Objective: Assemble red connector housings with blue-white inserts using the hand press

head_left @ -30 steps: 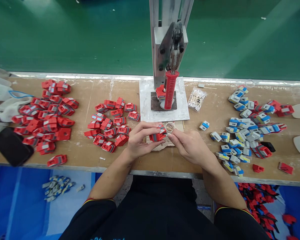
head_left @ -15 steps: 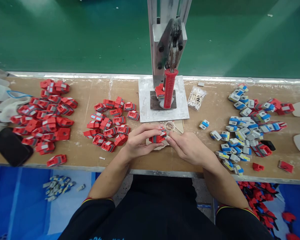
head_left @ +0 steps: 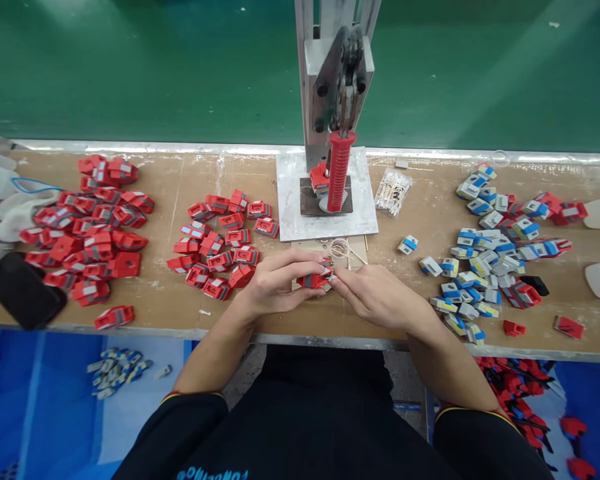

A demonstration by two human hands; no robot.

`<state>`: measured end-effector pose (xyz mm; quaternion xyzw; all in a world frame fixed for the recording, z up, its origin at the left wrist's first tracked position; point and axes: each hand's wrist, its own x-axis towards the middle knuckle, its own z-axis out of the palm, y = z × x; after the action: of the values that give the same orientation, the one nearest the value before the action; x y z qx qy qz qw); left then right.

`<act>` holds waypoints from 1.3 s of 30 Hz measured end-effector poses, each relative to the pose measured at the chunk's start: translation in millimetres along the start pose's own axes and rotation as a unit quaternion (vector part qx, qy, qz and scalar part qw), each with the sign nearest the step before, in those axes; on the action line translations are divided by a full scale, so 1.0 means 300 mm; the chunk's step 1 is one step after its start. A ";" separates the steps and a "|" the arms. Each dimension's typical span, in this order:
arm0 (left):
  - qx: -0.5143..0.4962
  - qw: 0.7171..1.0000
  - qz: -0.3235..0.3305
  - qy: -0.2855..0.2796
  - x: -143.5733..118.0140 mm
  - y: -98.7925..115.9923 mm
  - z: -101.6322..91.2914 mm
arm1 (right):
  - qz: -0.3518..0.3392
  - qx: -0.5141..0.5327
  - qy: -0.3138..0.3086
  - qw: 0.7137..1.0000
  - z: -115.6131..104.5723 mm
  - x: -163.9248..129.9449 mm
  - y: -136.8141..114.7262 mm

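My left hand (head_left: 275, 283) grips a small red plastic part with a grey stripe (head_left: 311, 280) just above the wooden bench (head_left: 175, 303), in front of the press. My right hand (head_left: 375, 293) meets it from the right, fingertips pinched against the part's right end; whatever small piece sits between those fingertips is hidden. Behind the hands lies a small card with a clear ring and thin sticks (head_left: 341, 251). The hand press (head_left: 333, 100) stands upright behind, its red ribbed handle (head_left: 339, 172) hanging over a red part on the metal base plate (head_left: 293, 220).
Red parts lie in a pile (head_left: 217, 243) left of centre and a larger pile (head_left: 87, 230) far left. Blue-grey-white pieces (head_left: 490, 253) are heaped at the right. A bag of swabs (head_left: 393, 192) lies beside the plate, a black phone (head_left: 20, 290) at the left edge.
Both hands have stayed together on the red part, shifting slightly toward me; the right fingertips have closed in against the part's end. The view has tipped a little.
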<state>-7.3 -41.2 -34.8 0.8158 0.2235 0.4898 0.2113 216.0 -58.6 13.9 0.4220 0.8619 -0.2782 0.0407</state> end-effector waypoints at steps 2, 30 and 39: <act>-0.004 1.000 -0.004 -0.007 -0.002 -0.001 -0.003 | 0.008 -0.013 -0.012 1.000 -0.003 0.000 0.000; -0.022 0.997 0.010 0.071 -0.002 -0.014 0.017 | 0.032 -0.090 0.047 0.994 0.016 0.002 -0.019; 0.005 0.997 0.038 0.073 0.005 -0.006 0.013 | 0.048 -0.104 0.095 0.989 0.032 -0.012 -0.033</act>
<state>-3.6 -39.2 -36.4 0.7871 0.2093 0.5543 0.1715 209.3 -70.8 11.3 0.4813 0.8646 -0.1433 0.0154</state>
